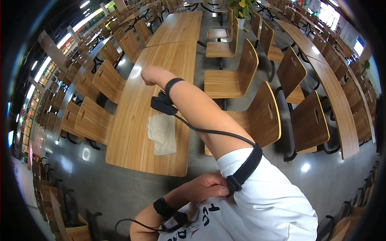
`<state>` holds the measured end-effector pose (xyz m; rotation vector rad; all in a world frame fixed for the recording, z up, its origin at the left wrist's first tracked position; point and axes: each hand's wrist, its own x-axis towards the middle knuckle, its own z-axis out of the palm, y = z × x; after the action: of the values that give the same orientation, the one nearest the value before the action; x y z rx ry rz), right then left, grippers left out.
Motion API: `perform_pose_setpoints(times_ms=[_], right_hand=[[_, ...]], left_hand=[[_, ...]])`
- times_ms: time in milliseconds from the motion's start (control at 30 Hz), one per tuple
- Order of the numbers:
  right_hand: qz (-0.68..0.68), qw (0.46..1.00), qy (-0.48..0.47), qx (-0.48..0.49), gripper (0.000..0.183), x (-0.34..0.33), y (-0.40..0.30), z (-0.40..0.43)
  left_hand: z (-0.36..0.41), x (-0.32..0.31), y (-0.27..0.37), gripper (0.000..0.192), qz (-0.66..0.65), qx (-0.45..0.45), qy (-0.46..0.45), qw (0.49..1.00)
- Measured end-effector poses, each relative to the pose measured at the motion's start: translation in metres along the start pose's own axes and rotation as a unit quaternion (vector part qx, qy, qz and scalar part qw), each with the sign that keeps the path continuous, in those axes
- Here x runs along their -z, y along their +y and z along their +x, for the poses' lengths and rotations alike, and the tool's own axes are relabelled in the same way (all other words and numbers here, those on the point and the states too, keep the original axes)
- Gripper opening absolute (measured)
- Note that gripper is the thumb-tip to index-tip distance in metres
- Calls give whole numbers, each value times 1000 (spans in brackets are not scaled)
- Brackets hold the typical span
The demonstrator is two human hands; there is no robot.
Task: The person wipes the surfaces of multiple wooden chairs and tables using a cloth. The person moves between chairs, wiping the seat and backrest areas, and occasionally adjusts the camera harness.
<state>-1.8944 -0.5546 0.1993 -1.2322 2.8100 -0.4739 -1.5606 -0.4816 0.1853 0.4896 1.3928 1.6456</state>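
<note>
My right arm stretches out over a long wooden table (150,99), with my right hand (152,75) above its left half; its fingers are bent down and mostly hidden, so a hold cannot be told. A black device (162,104) with a cable is strapped at that wrist. My left hand (211,186) reaches across my chest, its fingers at the buckle end of a black strap (248,165) around my right upper sleeve. A second black device (175,221) sits on my left forearm. A folded beige cloth (162,134) lies on the table near its closer end.
Wooden chairs (265,117) on black metal frames stand along the right side of the table, more chairs (93,120) along its left. Another long table (331,99) runs at the right. A potted plant (240,22) stands on the floor farther back.
</note>
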Motion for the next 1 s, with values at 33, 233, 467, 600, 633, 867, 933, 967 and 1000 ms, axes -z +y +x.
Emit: perform_pose_setpoints(times_ms=[33,233,467,600,633,867,933,967,1000], right_hand=[[13,1000,17,4,30,10,-17,2],[16,995,75,70,29,60,-31,28],[69,987,142,-39,22,90,49,41],[236,948,138,-162,22,99,47,20],[245,947,139,-153,22,100,47,18],[102,980,139,-96,29,98,49,3],[28,988,128,-85,31,96,66,-5],[-8,990,114,-84,32,90,79,-12],[-42,991,102,-79,33,89,85,-17]], left_hand=[[-4,0,-4,23,-15,-11,19,1000],[-4,-4,3,14,161,-150,128,967],[-26,-11,55,8,314,-228,16,921],[-11,-5,33,17,157,-112,22,981],[-6,-2,31,18,141,-92,-3,986],[-24,-29,82,14,309,-79,4,948],[-36,-31,99,13,323,-145,7,935],[-41,-31,105,12,329,-177,10,927],[-45,-34,111,10,287,-152,-6,946]])
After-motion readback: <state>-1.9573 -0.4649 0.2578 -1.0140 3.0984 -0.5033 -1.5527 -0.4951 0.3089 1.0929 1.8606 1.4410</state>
